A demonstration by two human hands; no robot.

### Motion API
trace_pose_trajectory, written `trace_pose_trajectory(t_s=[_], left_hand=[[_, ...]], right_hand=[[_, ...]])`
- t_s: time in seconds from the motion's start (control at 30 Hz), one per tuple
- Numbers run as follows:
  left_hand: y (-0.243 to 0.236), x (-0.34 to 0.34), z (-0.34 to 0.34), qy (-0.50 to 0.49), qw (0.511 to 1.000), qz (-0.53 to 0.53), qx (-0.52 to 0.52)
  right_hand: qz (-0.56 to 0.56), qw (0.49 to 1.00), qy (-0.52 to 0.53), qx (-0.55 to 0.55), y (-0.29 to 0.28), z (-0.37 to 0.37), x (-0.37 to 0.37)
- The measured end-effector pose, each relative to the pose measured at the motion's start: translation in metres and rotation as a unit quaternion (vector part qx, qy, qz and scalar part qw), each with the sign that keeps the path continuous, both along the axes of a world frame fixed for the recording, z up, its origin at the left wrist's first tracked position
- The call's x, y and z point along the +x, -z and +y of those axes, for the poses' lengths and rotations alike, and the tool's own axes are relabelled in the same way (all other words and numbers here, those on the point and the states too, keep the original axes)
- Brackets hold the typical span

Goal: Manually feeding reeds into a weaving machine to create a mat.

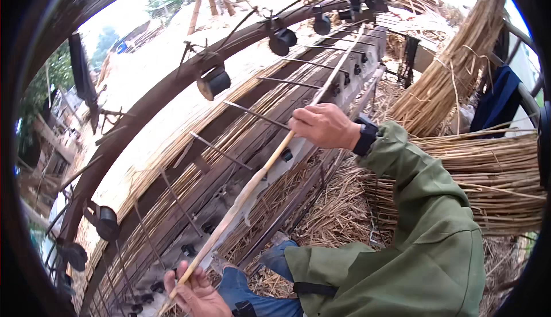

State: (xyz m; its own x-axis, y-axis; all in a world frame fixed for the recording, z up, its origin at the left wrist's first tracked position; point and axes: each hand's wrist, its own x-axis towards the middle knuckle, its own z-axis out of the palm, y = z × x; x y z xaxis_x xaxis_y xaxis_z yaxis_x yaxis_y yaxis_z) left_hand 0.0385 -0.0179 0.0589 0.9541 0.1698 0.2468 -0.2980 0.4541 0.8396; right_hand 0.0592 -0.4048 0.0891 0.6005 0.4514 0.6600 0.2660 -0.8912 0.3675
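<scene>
I hold one long pale reed stalk (252, 182) with both hands. It lies lengthwise over a wooden weaving frame (241, 145) and runs from the lower left to the upper right. My left hand (195, 291) grips its thick lower end near the bottom edge. Farther up the stalk, my right hand (324, 125), with a black wrist strap and a green sleeve, closes on it. Woven reed matting (189, 139) lies on the frame beside the stalk.
A curved dark beam (155, 96) carries several black spools (213, 82) above the frame. Metal rods (255, 113) cross the frame. Bundles of reeds (493, 173) are stacked at the right. Loose straw (338, 208) covers the ground. A dark blue cloth (498, 102) hangs at the far right.
</scene>
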Motion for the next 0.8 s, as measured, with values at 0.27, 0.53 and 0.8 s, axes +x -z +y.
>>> trace_pose_trajectory(t_s=[0.27, 0.53, 0.8], left_hand=[[0.058, -0.013, 0.017, 0.271, 0.958, 0.086, 0.039], [0.123, -0.087, 0.093, 0.146, 0.958, 0.226, 0.098], [0.128, -0.074, 0.085, 0.142, 0.949, 0.268, 0.083]], right_hand=[[0.08, 0.994, 0.075, 0.028, 0.017, -0.029, 0.091], [0.137, 0.983, 0.038, 0.112, 0.075, -0.038, 0.21], [0.207, 0.966, -0.053, 0.146, 0.073, -0.07, 0.179]])
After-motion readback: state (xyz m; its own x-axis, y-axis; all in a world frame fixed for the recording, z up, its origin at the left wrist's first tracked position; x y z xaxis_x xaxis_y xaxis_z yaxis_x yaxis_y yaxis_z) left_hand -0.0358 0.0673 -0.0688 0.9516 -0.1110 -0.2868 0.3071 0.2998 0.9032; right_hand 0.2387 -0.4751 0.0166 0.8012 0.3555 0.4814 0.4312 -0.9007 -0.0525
